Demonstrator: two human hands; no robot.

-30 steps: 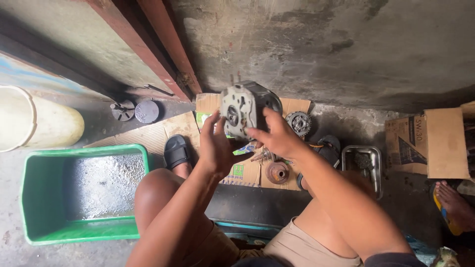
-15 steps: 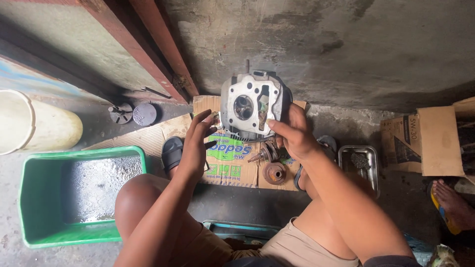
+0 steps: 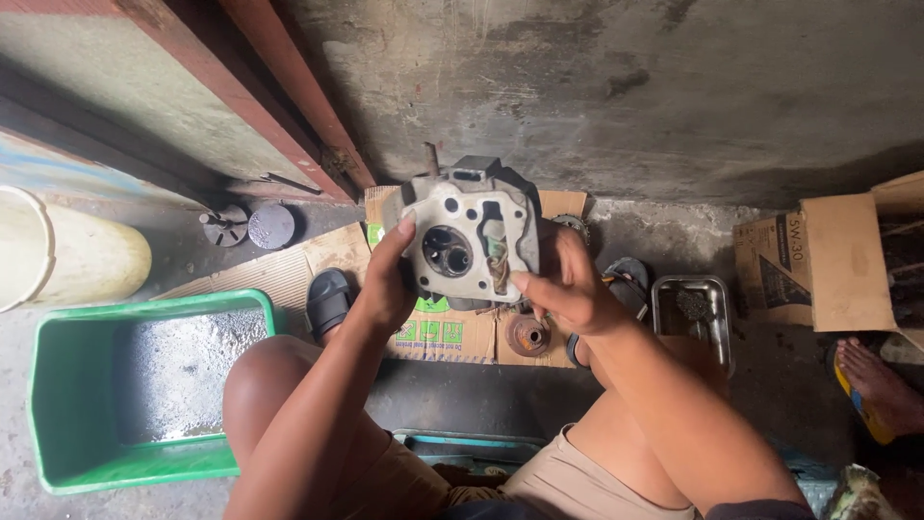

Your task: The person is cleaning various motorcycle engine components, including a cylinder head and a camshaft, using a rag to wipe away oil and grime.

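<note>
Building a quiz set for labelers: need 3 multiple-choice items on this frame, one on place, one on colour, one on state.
1. Where is the metal tray?
A. On the ground by the person's right arm
B. Inside the green tub
C. On top of the cardboard box

2. What colour is the plastic tub by the left knee?
A. Red
B. Green
C. Black

3. How is the grey engine part held?
A. Lying on the ground, untouched
B. In one hand only
C. Lifted, with both hands on it

Key:
1 A, the tray sits on the ground right of the right hand.
2 B, its walls and rim are plainly green.
3 C, the left hand grips its left side and the right hand touches its right side, above the cardboard sheet.
</note>
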